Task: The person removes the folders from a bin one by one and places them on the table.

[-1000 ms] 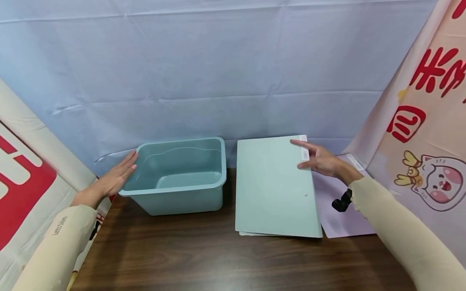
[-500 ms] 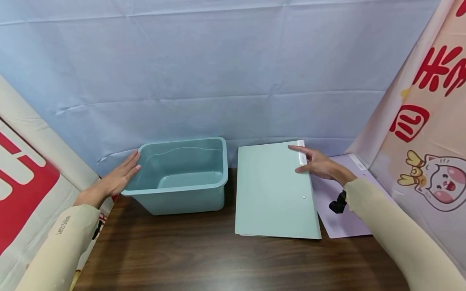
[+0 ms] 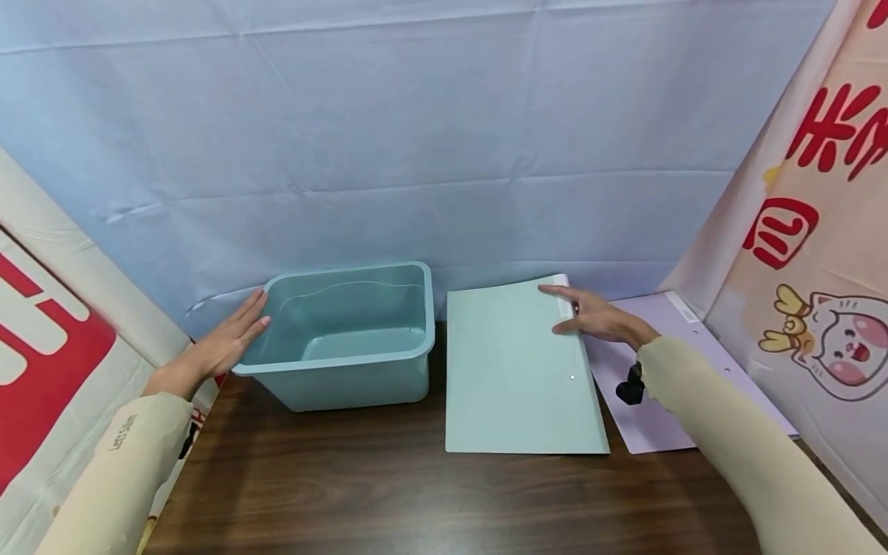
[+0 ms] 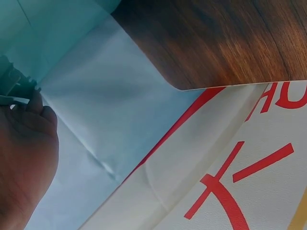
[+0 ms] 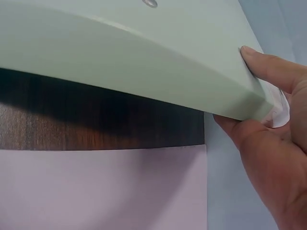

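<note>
In the head view a mint-green file folder (image 3: 516, 370) lies to the right of a teal plastic bin (image 3: 333, 383). My right hand (image 3: 602, 314) pinches the folder's far right corner over a white spine label. The right wrist view shows that hand (image 5: 273, 148) with its thumb on one face of the folder (image 5: 144, 67) and fingers underneath; this spine edge is raised off the wood. My left hand (image 3: 215, 348) rests against the bin's left rim, its fingers fairly straight. Only part of the left hand (image 4: 26, 163) shows in the left wrist view, beside the bin's rim.
A lilac folder (image 3: 641, 416) lies flat on the brown wooden table (image 3: 388, 493), partly beneath the right forearm. Pale blue cloth (image 3: 416, 154) hangs behind. Printed banners stand at the left (image 3: 55, 362) and right (image 3: 819, 254). The bin holds nothing visible.
My right hand has shifted left and slightly nearer with the green folder's corner. The layer peeking out below the folder is no longer seen; more of the lilac folder shows. The left hand stays at the bin.
</note>
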{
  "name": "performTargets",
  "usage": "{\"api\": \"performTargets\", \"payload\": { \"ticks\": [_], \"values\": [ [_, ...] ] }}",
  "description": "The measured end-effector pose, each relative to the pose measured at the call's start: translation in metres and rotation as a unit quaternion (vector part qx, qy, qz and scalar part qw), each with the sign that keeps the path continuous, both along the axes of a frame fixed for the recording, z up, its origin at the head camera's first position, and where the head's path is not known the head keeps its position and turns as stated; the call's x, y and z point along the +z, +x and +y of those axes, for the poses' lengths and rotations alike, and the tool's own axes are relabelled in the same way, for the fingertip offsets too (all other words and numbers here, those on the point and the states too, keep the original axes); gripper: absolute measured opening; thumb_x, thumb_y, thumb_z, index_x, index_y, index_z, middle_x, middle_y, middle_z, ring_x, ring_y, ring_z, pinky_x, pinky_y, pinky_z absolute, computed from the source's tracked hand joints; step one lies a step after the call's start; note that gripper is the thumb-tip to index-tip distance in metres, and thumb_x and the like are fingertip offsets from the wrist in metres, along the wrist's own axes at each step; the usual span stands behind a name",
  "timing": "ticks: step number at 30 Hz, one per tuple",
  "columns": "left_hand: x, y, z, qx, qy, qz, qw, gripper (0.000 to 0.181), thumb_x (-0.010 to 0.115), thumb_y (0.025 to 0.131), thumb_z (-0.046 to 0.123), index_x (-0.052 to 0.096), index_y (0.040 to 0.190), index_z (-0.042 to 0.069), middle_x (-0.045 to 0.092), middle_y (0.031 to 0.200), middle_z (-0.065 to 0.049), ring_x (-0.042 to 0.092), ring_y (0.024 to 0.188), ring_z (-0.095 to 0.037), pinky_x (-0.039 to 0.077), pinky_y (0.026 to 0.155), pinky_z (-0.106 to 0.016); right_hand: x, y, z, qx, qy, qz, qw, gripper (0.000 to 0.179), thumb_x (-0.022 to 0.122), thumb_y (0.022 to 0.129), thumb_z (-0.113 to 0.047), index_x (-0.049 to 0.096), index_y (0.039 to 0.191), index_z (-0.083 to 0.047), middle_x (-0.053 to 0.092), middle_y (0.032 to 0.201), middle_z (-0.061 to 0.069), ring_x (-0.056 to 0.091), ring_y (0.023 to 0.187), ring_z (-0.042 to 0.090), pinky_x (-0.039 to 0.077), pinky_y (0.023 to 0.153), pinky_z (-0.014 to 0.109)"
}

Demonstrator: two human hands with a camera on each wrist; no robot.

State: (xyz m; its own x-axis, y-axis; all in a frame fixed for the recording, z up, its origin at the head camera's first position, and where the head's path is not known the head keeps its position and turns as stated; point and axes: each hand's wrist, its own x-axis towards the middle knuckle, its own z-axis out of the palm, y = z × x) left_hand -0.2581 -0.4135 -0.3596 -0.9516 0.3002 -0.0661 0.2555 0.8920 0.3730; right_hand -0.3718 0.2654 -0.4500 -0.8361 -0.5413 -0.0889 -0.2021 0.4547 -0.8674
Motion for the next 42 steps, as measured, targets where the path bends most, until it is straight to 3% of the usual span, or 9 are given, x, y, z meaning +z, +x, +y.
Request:
{"api": "performTargets", "payload": {
  "ticks": [10, 16, 24, 31, 36, 39, 42],
  "values": [
    [-0.001, -0.001, 0.0, 0.0, 0.0, 0.005, 1.0, 0.07, 0.029, 0.118, 0.041, -0.001, 0.17, 0.005, -0.01, 0.177, -0.021, -0.001, 0.159, -0.053, 0.009, 0.121, -0.075, -0.011, -0.002, -0.005, -0.011, 0.006, -0.014, 0.9998, 0.09, 0.08, 0.093, -0.001, 0.031, 0.168, -0.011, 0.004, 0.176, 0.025, 0.007, 0.159, 0.053, 0.044, 0.111, 0.062],
    [-0.003, 0.0, 0.001, 0.0, 0.003, 0.01, 0.9999, 0.07, 0.03, 0.117, 0.041, 0.0, 0.17, 0.005, -0.009, 0.176, -0.022, 0.0, 0.159, -0.054, 0.009, 0.121, -0.076, -0.016, -0.002, -0.004, -0.015, 0.022, -0.011, 0.9996, 0.087, 0.08, 0.094, -0.002, 0.033, 0.167, -0.009, 0.006, 0.175, 0.027, 0.018, 0.155, 0.055, 0.049, 0.103, 0.054],
    [-0.004, -0.002, 0.001, 0.003, -0.004, 0.005, 1.0, 0.071, 0.029, 0.117, 0.042, -0.003, 0.17, 0.008, -0.01, 0.177, -0.02, 0.0, 0.159, -0.054, 0.009, 0.121, -0.076, -0.026, -0.004, -0.005, -0.031, 0.047, -0.013, 0.9983, 0.084, 0.079, 0.095, -0.006, 0.035, 0.166, -0.008, 0.005, 0.173, 0.031, 0.019, 0.154, 0.059, 0.045, 0.11, 0.063],
    [-0.002, -0.003, 0.0, 0.01, -0.008, -0.007, 0.9999, 0.074, 0.031, 0.116, 0.047, -0.004, 0.17, 0.01, -0.013, 0.177, -0.017, -0.002, 0.159, -0.052, 0.008, 0.121, -0.076, -0.027, -0.003, -0.008, -0.033, 0.07, 0.01, 0.997, 0.077, 0.078, 0.097, -0.009, 0.039, 0.163, -0.002, 0.015, 0.172, 0.032, 0.019, 0.154, 0.059, 0.039, 0.114, 0.069],
    [0.0, -0.002, 0.0, 0.013, -0.011, -0.013, 0.9998, 0.076, 0.032, 0.116, 0.048, -0.004, 0.17, 0.009, -0.013, 0.177, -0.017, -0.003, 0.159, -0.052, 0.008, 0.121, -0.075, -0.027, -0.002, -0.009, -0.039, 0.112, 0.044, 0.9919, 0.071, 0.079, 0.097, -0.014, 0.046, 0.159, -0.001, 0.03, 0.167, 0.033, 0.039, 0.144, 0.056, 0.045, 0.107, 0.067],
    [0.001, -0.001, 0.0, 0.015, -0.014, -0.013, 0.9997, 0.076, 0.033, 0.116, 0.048, -0.003, 0.17, 0.008, -0.012, 0.177, -0.018, -0.002, 0.159, -0.053, 0.008, 0.121, -0.075, -0.028, -0.002, -0.009, -0.038, 0.128, 0.062, 0.9891, 0.068, 0.081, 0.095, -0.015, 0.051, 0.155, 0.0, 0.038, 0.161, 0.033, 0.05, 0.134, 0.05, 0.05, 0.099, 0.059],
    [0.003, -0.001, 0.002, 0.017, -0.021, -0.013, 0.9996, 0.077, 0.034, 0.115, 0.05, -0.001, 0.171, 0.009, -0.011, 0.177, -0.018, 0.0, 0.159, -0.052, 0.009, 0.121, -0.075, -0.028, -0.001, -0.01, -0.03, 0.135, 0.081, 0.9871, 0.066, 0.082, 0.094, -0.014, 0.054, 0.152, 0.003, 0.047, 0.154, 0.033, 0.057, 0.11, 0.039, 0.048, 0.086, 0.047]
  ]
}}
